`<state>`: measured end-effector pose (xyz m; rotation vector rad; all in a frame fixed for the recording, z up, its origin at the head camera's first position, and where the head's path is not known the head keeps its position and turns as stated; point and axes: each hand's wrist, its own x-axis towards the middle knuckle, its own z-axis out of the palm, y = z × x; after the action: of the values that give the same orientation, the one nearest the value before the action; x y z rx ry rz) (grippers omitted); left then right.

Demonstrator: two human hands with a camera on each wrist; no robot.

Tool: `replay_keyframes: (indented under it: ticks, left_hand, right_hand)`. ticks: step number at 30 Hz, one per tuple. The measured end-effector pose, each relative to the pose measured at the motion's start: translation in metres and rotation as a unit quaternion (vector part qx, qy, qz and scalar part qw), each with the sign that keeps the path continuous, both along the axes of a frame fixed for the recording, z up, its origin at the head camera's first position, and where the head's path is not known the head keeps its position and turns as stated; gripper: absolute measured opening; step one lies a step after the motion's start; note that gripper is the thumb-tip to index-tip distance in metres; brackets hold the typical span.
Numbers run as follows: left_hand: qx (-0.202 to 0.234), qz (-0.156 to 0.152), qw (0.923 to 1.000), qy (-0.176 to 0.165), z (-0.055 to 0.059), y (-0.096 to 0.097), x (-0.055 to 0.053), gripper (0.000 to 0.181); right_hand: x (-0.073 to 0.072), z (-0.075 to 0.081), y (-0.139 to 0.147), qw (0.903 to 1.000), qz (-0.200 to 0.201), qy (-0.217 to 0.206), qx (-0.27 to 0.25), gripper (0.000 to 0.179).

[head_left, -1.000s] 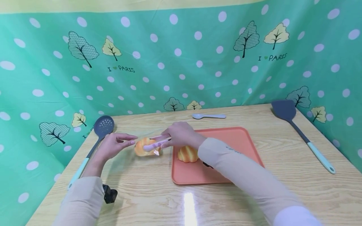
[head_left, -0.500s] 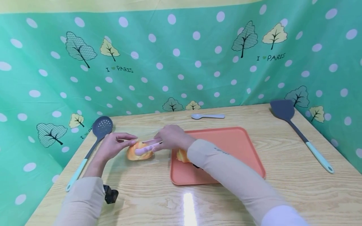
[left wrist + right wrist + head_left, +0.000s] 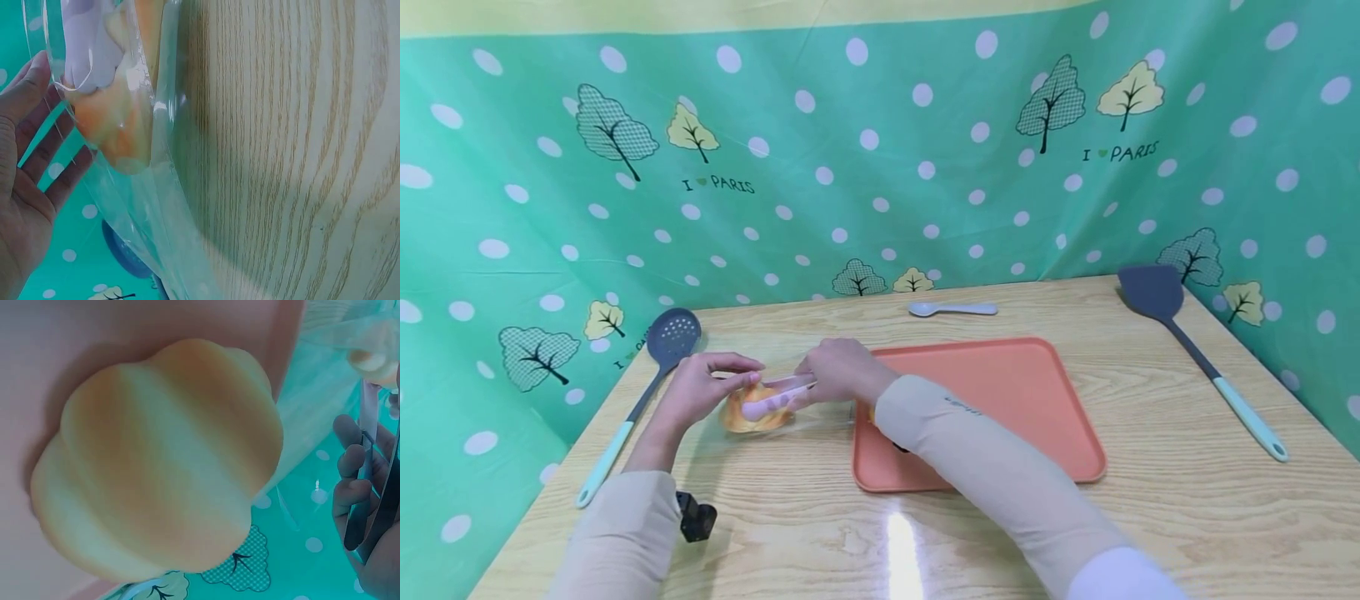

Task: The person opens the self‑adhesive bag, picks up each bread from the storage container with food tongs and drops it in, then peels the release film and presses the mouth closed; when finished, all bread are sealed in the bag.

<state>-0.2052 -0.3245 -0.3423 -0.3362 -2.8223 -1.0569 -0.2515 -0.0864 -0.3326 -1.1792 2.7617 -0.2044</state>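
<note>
My right hand (image 3: 838, 371) grips lilac tongs (image 3: 765, 406), their tips closed on a golden toy bread roll (image 3: 737, 417). In the left wrist view, the bread roll (image 3: 119, 140) and the tong tips (image 3: 90, 56) lie inside a clear plastic bag (image 3: 137, 206). The bag's edge is pinched between thumb and fingers of my left hand (image 3: 703, 387). Curled fingers of the right hand (image 3: 359, 487) wrap the tongs' handle in the right wrist view. A second ridged bread roll (image 3: 156, 462) sits on the pink tray (image 3: 985, 408), mostly hidden behind my right forearm in the head view.
On the left lies a slotted skimmer (image 3: 673, 337) with a mint handle. A small pale spoon (image 3: 951, 309) rests behind the tray. Over at the right is a dark spatula (image 3: 1153, 292). A green dotted cloth (image 3: 880, 167) hangs at the table's back edge.
My right hand has shifted left with the tongs, carrying the bread roll further into the bag toward my left hand. The left hand has stayed nearly in place.
</note>
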Motion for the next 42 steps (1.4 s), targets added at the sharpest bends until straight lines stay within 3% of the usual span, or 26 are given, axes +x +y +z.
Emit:
replay_keyframes:
  ticks: [7, 11, 16, 22, 29, 42]
  left_hand:
    - [-0.012, 0.007, 0.9999, 0.000, 0.001, -0.001, 0.001, 0.020]
    - [-0.019, 0.001, 0.9998, 0.011, 0.000, -0.001, 0.001, 0.019]
    - [-0.015, -0.008, 0.9998, 0.014, -0.002, 0.000, 0.001, 0.019]
    - [-0.011, -0.010, 0.9999, 0.003, 0.000, 0.000, 0.003, 0.021]
    - [-0.027, 0.001, 0.9996, 0.004, 0.004, -0.004, 0.006, 0.023]
    - [-0.024, 0.000, 0.9997, 0.001, 0.005, -0.002, 0.006, 0.024]
  right_hand:
    - [0.000, -0.007, -0.005, 0.9987, -0.018, -0.036, -0.032, 0.065]
    - [0.002, -0.011, -0.008, 0.9981, -0.008, -0.047, -0.040, 0.067]
    - [0.004, -0.012, -0.007, 0.9988, 0.002, -0.037, -0.032, 0.068]
    - [0.002, -0.009, 0.006, 0.9994, -0.016, -0.020, -0.021, 0.070]
    - [-0.002, -0.008, 0.017, 0.9988, -0.012, -0.037, -0.031, 0.070]
    - [0.006, -0.013, -0.009, 0.9962, -0.019, -0.057, -0.064, 0.070]
